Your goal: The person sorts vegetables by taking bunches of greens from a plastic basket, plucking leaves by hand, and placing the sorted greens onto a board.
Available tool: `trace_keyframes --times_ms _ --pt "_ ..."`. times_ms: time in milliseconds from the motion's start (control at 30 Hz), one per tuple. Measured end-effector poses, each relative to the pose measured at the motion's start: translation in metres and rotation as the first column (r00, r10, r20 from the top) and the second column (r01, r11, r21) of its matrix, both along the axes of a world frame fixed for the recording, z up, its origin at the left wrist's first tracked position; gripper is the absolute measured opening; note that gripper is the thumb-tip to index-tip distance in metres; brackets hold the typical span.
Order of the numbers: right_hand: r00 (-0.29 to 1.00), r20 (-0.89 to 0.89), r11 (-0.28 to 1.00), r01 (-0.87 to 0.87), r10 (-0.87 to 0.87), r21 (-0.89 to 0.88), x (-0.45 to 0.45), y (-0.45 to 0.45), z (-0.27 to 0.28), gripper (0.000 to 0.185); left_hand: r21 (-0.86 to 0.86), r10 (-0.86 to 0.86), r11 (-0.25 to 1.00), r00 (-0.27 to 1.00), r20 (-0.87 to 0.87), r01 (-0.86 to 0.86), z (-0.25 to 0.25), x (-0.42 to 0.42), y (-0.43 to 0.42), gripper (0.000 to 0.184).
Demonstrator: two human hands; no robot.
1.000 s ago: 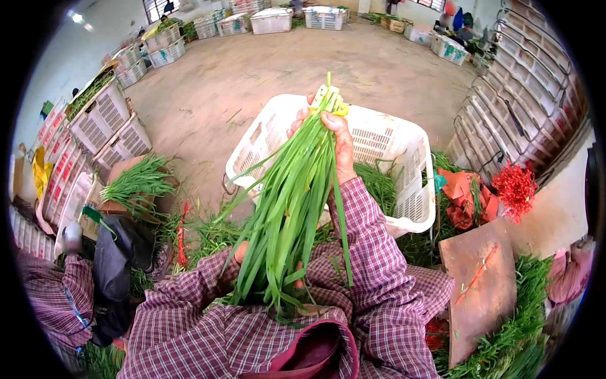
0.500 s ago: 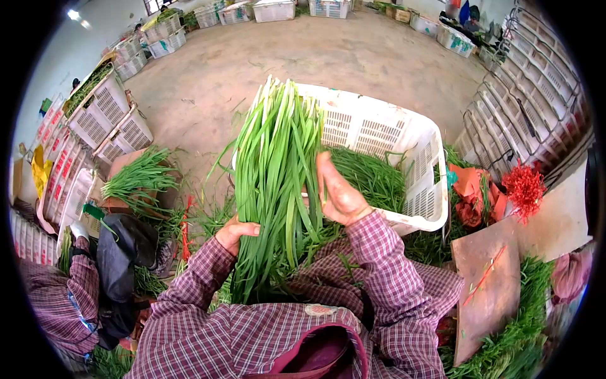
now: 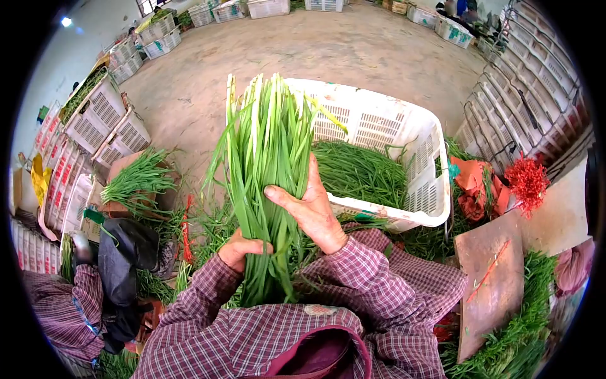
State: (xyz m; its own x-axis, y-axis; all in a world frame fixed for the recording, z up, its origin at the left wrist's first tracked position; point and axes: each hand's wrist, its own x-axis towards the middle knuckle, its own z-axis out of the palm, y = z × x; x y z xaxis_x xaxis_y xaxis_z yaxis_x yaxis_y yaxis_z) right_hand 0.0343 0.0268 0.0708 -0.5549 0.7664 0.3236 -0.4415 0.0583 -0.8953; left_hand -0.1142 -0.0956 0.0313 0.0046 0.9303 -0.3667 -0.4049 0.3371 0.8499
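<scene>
A large bunch of long green leafy stalks (image 3: 268, 145) stands upright in front of me, pale stem ends at the top. My left hand (image 3: 241, 250) grips its lower part, thumb across the front. Higher up on the right side, my right hand (image 3: 309, 208) is wrapped round the bunch with its thumb over the leaves. Just behind the bunch is a white plastic basket (image 3: 435, 132), with more green stalks (image 3: 360, 174) lying inside it. A yellowish leaf (image 3: 328, 115) sticks out to the right of the stem ends.
A co-worker's sleeve (image 3: 87, 297) is at the lower left, near a small pile of stalks (image 3: 139, 183). Stacked crates (image 3: 530, 107) stand at the right, above red ties (image 3: 525, 186) and a brown board (image 3: 489, 284). Loose greens (image 3: 530, 303) lie at the lower right.
The right hand was open beside the bunch half a second ago and now holds it. One second ago the bunch leaned with its stem ends in the right hand; now it stands upright between both hands.
</scene>
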Motion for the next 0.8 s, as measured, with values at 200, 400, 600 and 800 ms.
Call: trace_keyframes --times_ms 200,400,600,800 --pt "0.966 0.25 0.994 -0.038 0.063 -0.105 0.03 0.021 0.015 0.075 0.05 -0.038 0.998 0.999 0.034 0.036 -0.024 -0.046 0.007 0.064" --pt "0.883 0.384 0.962 -0.233 0.271 -0.142 0.054 0.058 0.003 0.034 -0.051 -0.011 0.999 1.0 0.003 0.011 -0.027 -0.086 0.002 0.071" --pt "0.982 -0.019 0.87 -0.176 0.188 -0.46 0.099 0.107 0.036 0.02 0.008 -0.123 0.991 0.953 -0.277 0.131 -0.04 -0.114 0.002 0.079" --pt "0.958 -0.278 0.933 -0.032 -0.073 -0.357 0.151 0.167 0.041 0.016 -0.001 -0.136 0.99 0.927 -0.35 0.144 -0.039 -0.126 -0.007 0.08"
